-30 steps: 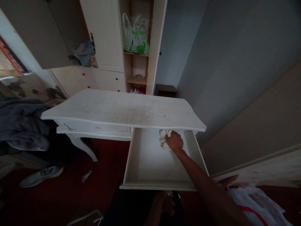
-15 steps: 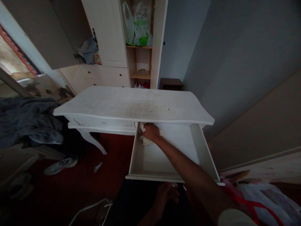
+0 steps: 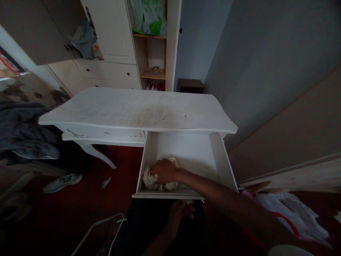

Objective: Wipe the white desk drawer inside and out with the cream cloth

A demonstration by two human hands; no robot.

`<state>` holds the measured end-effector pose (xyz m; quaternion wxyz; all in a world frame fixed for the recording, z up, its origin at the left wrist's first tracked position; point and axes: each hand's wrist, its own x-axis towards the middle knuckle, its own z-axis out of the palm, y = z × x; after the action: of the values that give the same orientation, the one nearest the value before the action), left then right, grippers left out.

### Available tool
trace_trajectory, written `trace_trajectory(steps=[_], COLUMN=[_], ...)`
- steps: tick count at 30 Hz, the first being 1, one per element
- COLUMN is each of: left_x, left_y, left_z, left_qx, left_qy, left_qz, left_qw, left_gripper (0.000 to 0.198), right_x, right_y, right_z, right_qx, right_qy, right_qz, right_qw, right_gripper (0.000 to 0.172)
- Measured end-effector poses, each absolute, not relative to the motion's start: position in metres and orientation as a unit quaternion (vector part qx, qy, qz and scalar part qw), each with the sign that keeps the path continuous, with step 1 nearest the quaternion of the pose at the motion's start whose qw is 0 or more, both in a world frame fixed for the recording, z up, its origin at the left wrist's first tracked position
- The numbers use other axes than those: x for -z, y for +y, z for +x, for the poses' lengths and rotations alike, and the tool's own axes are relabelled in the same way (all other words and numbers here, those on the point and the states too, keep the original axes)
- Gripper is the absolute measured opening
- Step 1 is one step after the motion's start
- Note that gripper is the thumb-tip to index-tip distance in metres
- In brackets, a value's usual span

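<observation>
A white drawer (image 3: 221,153) stands pulled out of the right side of a white desk (image 3: 112,106). Inside it, near the front left corner, my right hand (image 3: 165,170) is closed on a bunched cream cloth (image 3: 149,179) pressed against the drawer bottom. Part of the cloth spreads out behind and in front of the hand. Below the drawer's front edge, my left hand (image 3: 182,210) has its thumb and forefinger at a small white knob (image 3: 190,202), with the other fingers loosely bent. Dim light partly hides that grip.
Dark smudges mark the desktop. Behind the desk is a white wardrobe (image 3: 114,39) with open doors and a plastic bag (image 3: 153,19) on a shelf. Grey fabric (image 3: 26,131) lies at left, a shoe (image 3: 62,182) on the red floor, and plastic bags (image 3: 290,213) at right.
My right hand has drawn the cloth from the drawer's back left towards its front left corner. The left hand stays beneath the drawer front. The view has tilted slightly down.
</observation>
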<state>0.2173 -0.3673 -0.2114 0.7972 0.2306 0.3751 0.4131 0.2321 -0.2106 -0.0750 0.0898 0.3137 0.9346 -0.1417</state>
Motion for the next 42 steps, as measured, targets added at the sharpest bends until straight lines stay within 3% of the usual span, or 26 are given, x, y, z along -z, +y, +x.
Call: trace_trajectory(steps=[7,14,20,32,42], left_x=[0.208,0.195,0.191,0.208,0.224], left_y=[-0.369,-0.369,-0.368,-0.365,-0.367], left_z=[0.218,0.215,0.213,0.216,0.216], left_qx=[-0.427,-0.427,-0.412,-0.416,-0.399], left_qy=[0.385,0.388,0.381,0.373,0.341], left_qz=[0.233,0.240,0.218,0.206,0.196], left_qw=[0.784,0.781,0.798,0.803,0.828], left_gripper=[0.068,0.062,0.057,0.060,0.057], right_x=[0.066,0.076,0.078,0.058,0.050], right_y=[-0.211,-0.229,-0.258,-0.275,-0.256], right_z=[0.239,0.308,0.378,0.410,0.392], right_qx=[0.151,0.196,0.226,0.071,0.022], right_qy=[0.946,0.926,0.871,0.798,0.757], right_qz=[0.257,0.309,0.432,0.564,0.606], right_qw=[0.125,0.097,0.063,0.202,0.242], right_gripper=[0.026,0.016,0.042,0.073,0.046])
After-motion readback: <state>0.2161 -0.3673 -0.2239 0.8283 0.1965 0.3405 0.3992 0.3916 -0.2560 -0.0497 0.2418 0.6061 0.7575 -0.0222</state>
